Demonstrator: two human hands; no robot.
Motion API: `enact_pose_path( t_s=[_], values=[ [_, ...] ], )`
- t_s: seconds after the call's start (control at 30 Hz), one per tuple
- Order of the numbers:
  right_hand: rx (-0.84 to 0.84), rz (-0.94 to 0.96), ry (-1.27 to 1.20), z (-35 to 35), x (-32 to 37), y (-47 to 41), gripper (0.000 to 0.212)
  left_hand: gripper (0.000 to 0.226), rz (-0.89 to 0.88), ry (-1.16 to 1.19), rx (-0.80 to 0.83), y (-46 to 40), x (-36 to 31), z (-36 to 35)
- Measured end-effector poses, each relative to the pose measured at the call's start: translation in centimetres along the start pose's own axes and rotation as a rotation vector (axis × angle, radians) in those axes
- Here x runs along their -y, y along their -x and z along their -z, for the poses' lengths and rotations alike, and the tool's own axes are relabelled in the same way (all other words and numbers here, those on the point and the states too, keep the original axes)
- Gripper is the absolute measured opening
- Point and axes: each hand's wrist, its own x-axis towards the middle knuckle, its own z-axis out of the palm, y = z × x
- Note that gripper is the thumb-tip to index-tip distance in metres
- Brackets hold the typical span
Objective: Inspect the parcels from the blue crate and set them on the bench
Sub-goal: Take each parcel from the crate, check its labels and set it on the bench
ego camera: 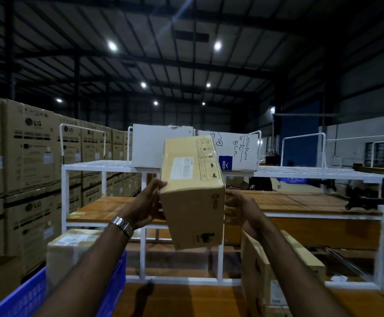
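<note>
Warehouse aisle, dim; white rack (64, 191) with wooden bench (300, 202) behind. 1 cardboard parcel (193, 195), tilted, held in the air above the bench front. Left hand (144, 205) grips its left side; right hand (239, 209) holds the right side, fingers hidden behind. Blue crate (33, 294) lower left, cut off; 1 parcel inside (69, 250). Label print unreadable.

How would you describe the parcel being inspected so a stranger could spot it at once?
Start at the white rack in the middle of the warehouse. In front of it, the left hand and right hand hold one tan parcel up in the air, tilted. Unlike the parcel in the blue crate and the box at the right, it rests on nothing and shows a white label.
</note>
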Motion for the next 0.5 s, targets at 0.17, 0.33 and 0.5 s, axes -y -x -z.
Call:
enact_pose_path(
  t_s=[0.17,0.33,0.5],
  values=[
    [0.012,-0.049,0.052,-0.4,1.0,-0.7,0.083,0.102,-0.016,-0.080,0.038,-0.4,1.1,0.0],
    [0.024,-0.004,0.111,-1.6,0.7,-1.1,0.065,0.128,-0.016,-0.136,-0.073,-1.2,1.3,-3.0],
    [-0.048,0.017,-0.008,-2.1,-0.4,-1.4,0.100,0.094,-0.069,-0.136,-0.099,-1.7,2.0,-3.5]
  ],
)
